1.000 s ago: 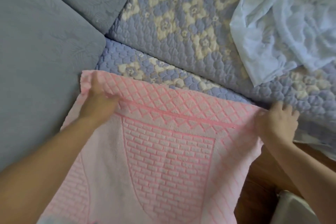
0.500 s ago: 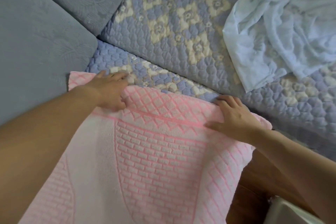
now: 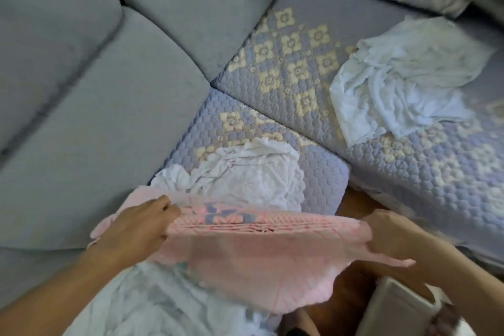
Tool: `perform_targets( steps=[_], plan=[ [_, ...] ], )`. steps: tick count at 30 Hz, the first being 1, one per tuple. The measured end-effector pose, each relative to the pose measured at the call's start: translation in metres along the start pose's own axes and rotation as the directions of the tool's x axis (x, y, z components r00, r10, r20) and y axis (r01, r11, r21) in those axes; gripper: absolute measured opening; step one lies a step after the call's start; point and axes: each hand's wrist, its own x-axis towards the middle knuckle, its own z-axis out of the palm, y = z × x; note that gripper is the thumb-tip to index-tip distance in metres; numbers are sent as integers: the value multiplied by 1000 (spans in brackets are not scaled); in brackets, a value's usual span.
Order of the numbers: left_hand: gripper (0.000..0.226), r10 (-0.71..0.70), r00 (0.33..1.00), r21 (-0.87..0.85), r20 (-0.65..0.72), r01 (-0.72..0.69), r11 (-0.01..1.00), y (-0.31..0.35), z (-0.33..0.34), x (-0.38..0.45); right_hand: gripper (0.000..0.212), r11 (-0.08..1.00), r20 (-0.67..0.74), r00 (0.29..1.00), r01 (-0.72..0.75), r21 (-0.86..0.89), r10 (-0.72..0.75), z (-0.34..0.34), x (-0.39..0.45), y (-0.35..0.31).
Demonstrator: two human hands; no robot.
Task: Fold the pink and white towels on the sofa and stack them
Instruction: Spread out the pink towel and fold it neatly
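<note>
Above the sofa edge, left hand [image 3: 136, 226] and right hand [image 3: 387, 232] hold the pink towel [image 3: 259, 254] stretched, fingers curled pinching its ends.

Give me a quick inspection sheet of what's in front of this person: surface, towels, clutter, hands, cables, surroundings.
Surface: sofa, grey cushions, with a quilted flowered cover over the seats.
Job's things: pink towel held up between both hands; crumpled white towel just beyond it; second white towel bunched farther right.
Clutter: pale cloth below the pink towel.
Hands: left hand and right hand each grip an end of the pink towel.
Cables: nothing seen.
Surroundings: wooden floor.
</note>
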Motion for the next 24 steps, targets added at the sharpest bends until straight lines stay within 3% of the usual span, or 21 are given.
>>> perform_targets(
  steps=[5, 8, 10, 12, 14, 17, 19, 20, 22, 24],
  plan=[
    [29, -173, 967, -83, -188, 160, 984, -4, 4, -133, 11, 987, -150, 988, -55, -151, 33, -14, -107, -59],
    [41, -315, 925, -43, -212, 313, 949, -19, -31, -181, 21, 976, -307, 952, -53, -210, -15, -66, -149, -96],
    [41, -354, 868, -1, -349, 377, 926, -37, -78, -208, 23, 968, -438, 897, -54, -247, -62, -121, -167, -118],
    [31, -409, 773, -20, -484, 458, 889, -51, -131, -239, 22, 958, -574, 808, -44, -285, -133, -178, -187, -146],
    [26, -469, 630, -82, -619, 542, 837, -60, -175, -276, 22, 951, -683, 701, -23, -310, -206, -226, -212, -175],
    [17, -447, 473, -110, -759, 583, 805, -61, -217, -333, 24, 928, -825, 438, 67, -366, -357, -276, -239, -204],
    [19, -395, 430, -65, -812, 605, 793, -51, -225, -366, 23, 886, -843, 272, 112, -450, -463, -290, -242, -214],
    [17, -379, 418, -49, -825, 616, 786, -43, -219, -378, 23, 862, -832, 224, 119, -493, -507, -291, -239, -216],
    [13, -388, 436, -52, -812, 607, 793, -17, -190, -390, 24, 818, -801, 168, 134, -559, -575, -281, -221, -216],
    [16, -463, 503, -91, -730, 600, 795, 18, -140, -388, 30, 785, -772, 152, 193, -589, -617, -258, -195, -207]
  ],
)
